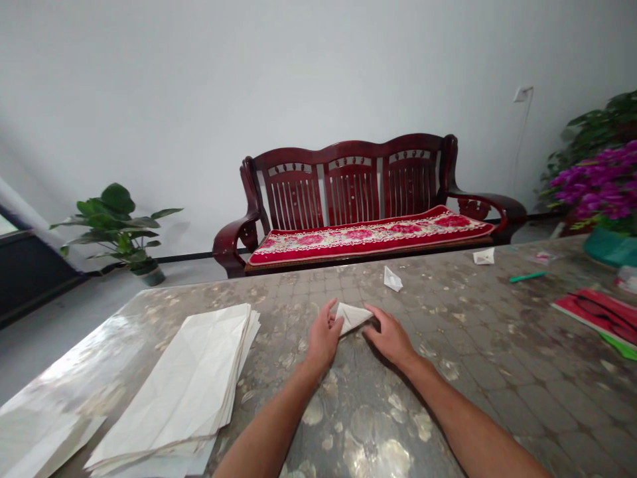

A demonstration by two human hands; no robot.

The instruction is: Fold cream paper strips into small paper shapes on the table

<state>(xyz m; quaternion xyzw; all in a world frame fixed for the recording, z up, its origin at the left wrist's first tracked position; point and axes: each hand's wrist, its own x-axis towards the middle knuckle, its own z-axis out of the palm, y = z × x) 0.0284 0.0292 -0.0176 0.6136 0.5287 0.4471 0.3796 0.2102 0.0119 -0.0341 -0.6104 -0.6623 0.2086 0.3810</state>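
A small folded piece of white paper (352, 315) lies on the patterned table (448, 372) between my two hands. My left hand (323, 337) pinches its left corner with thumb and fingers closed. My right hand (391, 335) rests with fingers pressed on the paper's right end. A stack of large white sheets (194, 378) lies to the left of my left forearm. Two other small folded white papers, one (393, 279) just beyond my hands and one (484, 256) at the far right, sit on the table.
A dark red wooden bench (358, 199) with a red floral cushion stands behind the table. A green pen (527, 276), a red booklet (597, 313) and a pot of purple flowers (604, 192) are at the right. A green potted plant (119, 226) stands on the floor at the left.
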